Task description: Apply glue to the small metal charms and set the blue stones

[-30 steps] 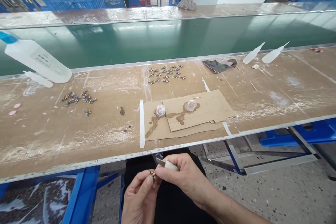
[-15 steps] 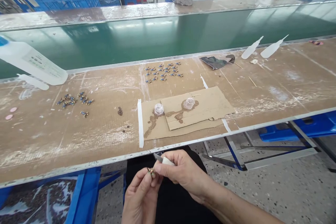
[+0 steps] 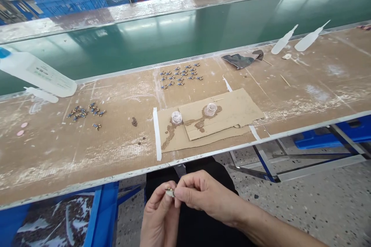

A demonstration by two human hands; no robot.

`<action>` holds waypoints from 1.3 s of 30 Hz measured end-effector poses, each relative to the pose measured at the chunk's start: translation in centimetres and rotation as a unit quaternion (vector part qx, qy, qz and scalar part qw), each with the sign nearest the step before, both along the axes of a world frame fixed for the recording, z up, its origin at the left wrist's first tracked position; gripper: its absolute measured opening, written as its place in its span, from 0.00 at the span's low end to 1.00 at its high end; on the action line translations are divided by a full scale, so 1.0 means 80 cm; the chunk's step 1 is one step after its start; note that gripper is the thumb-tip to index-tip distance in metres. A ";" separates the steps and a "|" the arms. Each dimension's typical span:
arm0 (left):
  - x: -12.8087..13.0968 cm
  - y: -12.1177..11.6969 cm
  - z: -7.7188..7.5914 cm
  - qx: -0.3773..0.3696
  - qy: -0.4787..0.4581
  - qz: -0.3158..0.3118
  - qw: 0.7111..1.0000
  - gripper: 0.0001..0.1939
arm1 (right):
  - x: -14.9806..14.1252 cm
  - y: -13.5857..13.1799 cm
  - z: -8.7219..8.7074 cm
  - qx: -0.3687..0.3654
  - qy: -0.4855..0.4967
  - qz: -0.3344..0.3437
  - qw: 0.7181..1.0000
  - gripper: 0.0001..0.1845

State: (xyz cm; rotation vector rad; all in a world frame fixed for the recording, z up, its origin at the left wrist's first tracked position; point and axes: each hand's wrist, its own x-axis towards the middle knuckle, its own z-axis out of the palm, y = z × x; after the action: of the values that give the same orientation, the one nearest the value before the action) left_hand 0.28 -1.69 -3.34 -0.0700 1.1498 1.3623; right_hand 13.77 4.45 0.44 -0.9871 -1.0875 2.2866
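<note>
A tiny piece [image 3: 169, 192] is pinched between thumb and forefinger of the left hand [image 3: 159, 213], and is met from 3 o'clock by the closed fingertips of the right hand [image 3: 206, 193]. Whether anything else is gripped by the right cannot be told, since its palm is hidden. The piece is held up by the tips alone, probably so that little of it is covered; both hands are kept above the lap [image 3: 213, 231], just off the table edge, likely for close sight and steady wrists.

From the piece, a card [image 3: 242, 112] is seen at 12 to 1 o'clock on the table [image 3: 114, 148], fixed at its sides by tape [image 3: 157, 133]. Two cups [image 3: 176, 117] are set on it, and by the dark stains it seems to be meant to catch spills.

Brown bits [image 3: 134, 122] are gathered at 11 o'clock. At 10 a loose heap [image 3: 77, 115] of blue pieces is left; at 12, past the card, similar ones are spaced in rows [image 3: 184, 73], perhaps to be kept apart. Farther off, a cloth [image 3: 239, 61] is laid at 1 o'clock.
</note>
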 end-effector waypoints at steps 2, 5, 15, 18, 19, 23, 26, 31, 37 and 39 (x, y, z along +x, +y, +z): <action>-0.003 -0.001 0.000 0.020 0.023 -0.026 0.999 0.14 | 0.002 0.000 0.005 0.024 -0.015 0.006 1.000 0.09; -0.005 0.000 0.004 0.049 0.054 -0.048 0.996 0.13 | 0.006 0.000 0.010 0.044 -0.032 0.027 0.998 0.09; -0.005 0.001 0.008 0.069 0.072 -0.061 0.993 0.11 | 0.003 0.000 0.013 0.023 -0.005 0.024 0.999 0.09; -0.006 0.000 0.008 0.083 0.063 -0.069 0.992 0.10 | 0.004 0.001 0.011 0.021 -0.004 0.028 0.999 0.09; -0.007 0.000 0.007 0.088 0.061 -0.072 0.992 0.10 | 0.004 0.000 0.011 0.022 -0.003 0.029 0.999 0.09; -0.008 -0.001 0.005 0.105 0.063 -0.082 0.989 0.08 | 0.004 -0.002 0.008 0.018 0.001 0.026 1.000 0.10; -0.009 -0.001 0.003 0.124 0.073 -0.087 0.986 0.07 | 0.002 -0.005 0.009 -0.011 0.021 0.018 1.000 0.09; -0.009 -0.002 0.003 0.131 0.099 -0.079 0.983 0.06 | -0.006 -0.011 0.009 -0.052 0.047 -0.012 0.997 0.11; -0.009 0.000 0.008 0.163 0.138 -0.035 0.976 0.08 | 0.003 -0.006 -0.006 -0.047 0.020 -0.097 0.994 0.17; -0.008 0.002 0.008 0.122 0.137 -0.010 0.983 0.10 | 0.009 -0.002 -0.009 -0.037 0.023 -0.114 0.993 0.21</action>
State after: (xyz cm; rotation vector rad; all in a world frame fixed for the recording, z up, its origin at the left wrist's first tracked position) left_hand -0.36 -1.50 -2.72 0.3134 1.1955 1.5184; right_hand 14.47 4.31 -0.29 -1.0257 -0.8316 2.1652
